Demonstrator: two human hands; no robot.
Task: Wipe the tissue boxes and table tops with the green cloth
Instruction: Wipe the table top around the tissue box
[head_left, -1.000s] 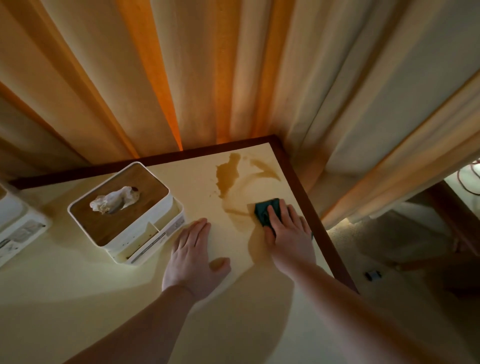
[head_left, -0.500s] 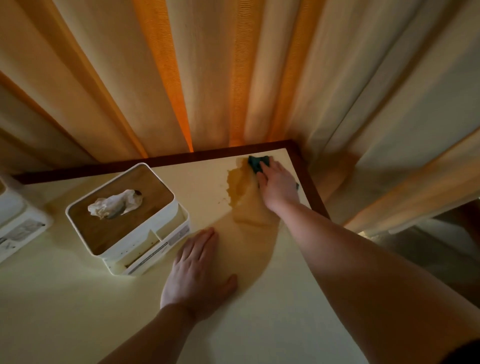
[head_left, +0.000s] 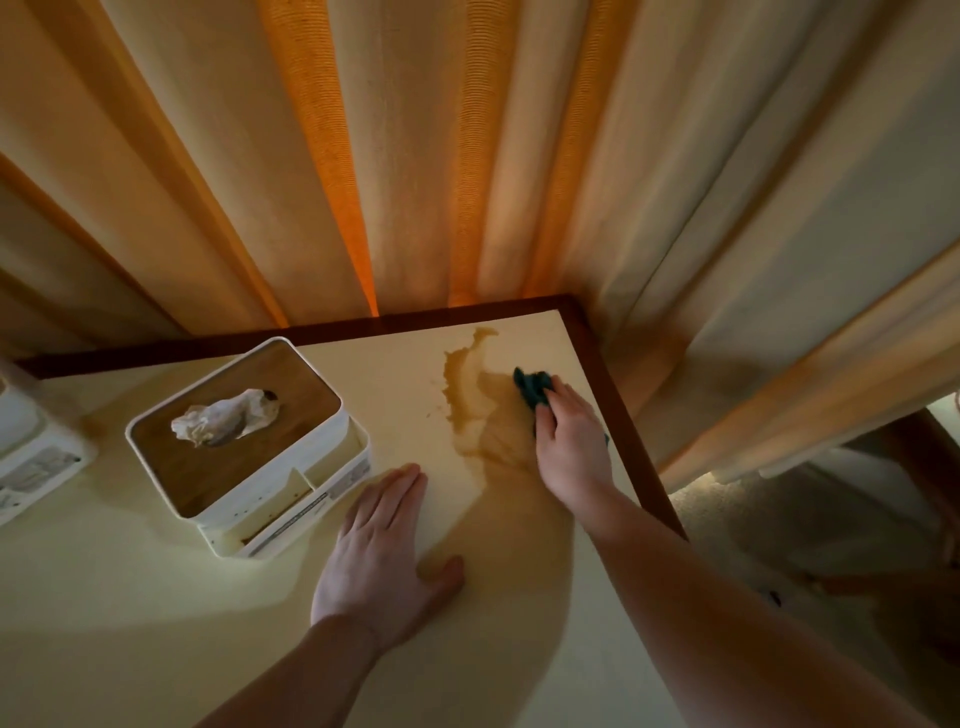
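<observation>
While the left hand (head_left: 382, 558) lay flat, fingers spread, at the frame's lower centre on the cream table top (head_left: 130, 613), the right hand (head_left: 569, 441) pressed the green cloth (head_left: 531, 387) onto a brownish wet patch (head_left: 475, 410) right of centre; a tissue box (head_left: 244, 441) stood centre left; curtains (head_left: 467, 156) filled the top.

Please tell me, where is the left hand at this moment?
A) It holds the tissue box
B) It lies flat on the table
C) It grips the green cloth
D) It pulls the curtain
B: the left hand lies flat on the table with straight fingers, beside the tissue box but not touching it; the cloth is under the right hand.
</observation>
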